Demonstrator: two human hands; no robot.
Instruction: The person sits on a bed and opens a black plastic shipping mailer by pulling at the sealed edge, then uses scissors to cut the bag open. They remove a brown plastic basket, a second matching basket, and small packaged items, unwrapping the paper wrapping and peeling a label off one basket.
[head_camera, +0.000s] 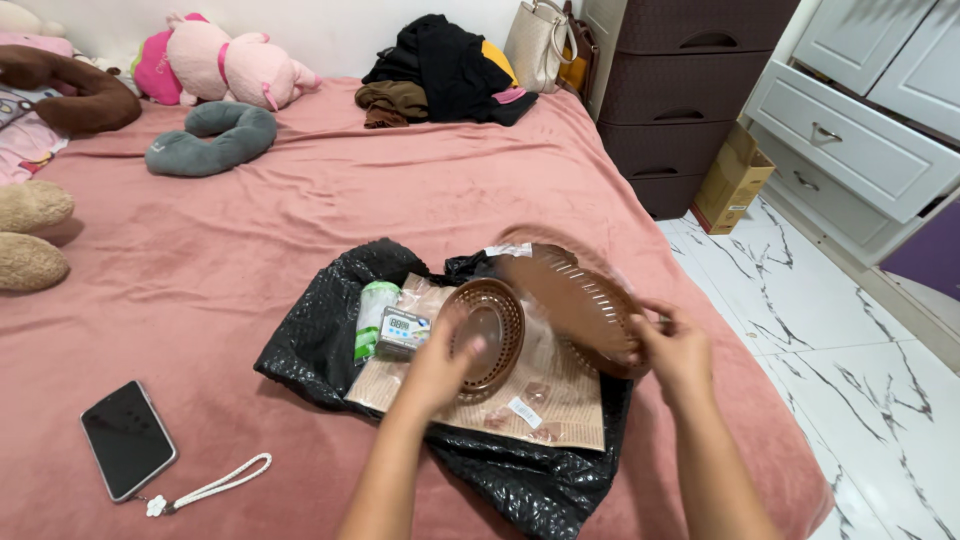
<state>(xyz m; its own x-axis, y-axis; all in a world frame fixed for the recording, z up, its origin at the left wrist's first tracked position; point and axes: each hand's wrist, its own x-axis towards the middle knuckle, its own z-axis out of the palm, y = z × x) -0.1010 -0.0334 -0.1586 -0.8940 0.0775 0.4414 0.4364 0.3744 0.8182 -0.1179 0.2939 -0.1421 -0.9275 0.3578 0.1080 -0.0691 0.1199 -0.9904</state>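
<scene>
On the pink bed (300, 220) lies a black bag (320, 340), spread flat, with a tan sheet (560, 400) in clear wrap on top of it. The sheet carries a small white label (524, 411) near its lower edge; a second white tag (508, 250) shows at the bag's upper edge. At the sheet's left end sit a green-and-white tube (372, 315), upright-long toward the top of the view, and just beside it a small boxed pack (403, 333) with a blue-and-white face.

The left hand (440, 370) grips a round brown basket (487, 335) by its lower rim — the basket rests on the sheet, tilted, its hollow facing the camera. The right hand (678, 352) holds a second brown tray (575, 300), larger and blurred, raised above the bag's right side; its long axis runs from upper left to lower right, its slotted face turned left and up. Both hands are closed on their pieces.

Near the lower left lies a dark phone (127, 438) with a white strap (215, 488). Further up the bed — a grey neck pillow (210, 138), a pink plush (235, 68), and a heap of dark clothes (440, 70). A beige handbag (538, 42) leans by a brown drawer unit (680, 90); a cardboard box (733, 180) stands on the marble floor (850, 380) between it and grey drawers (850, 140).
</scene>
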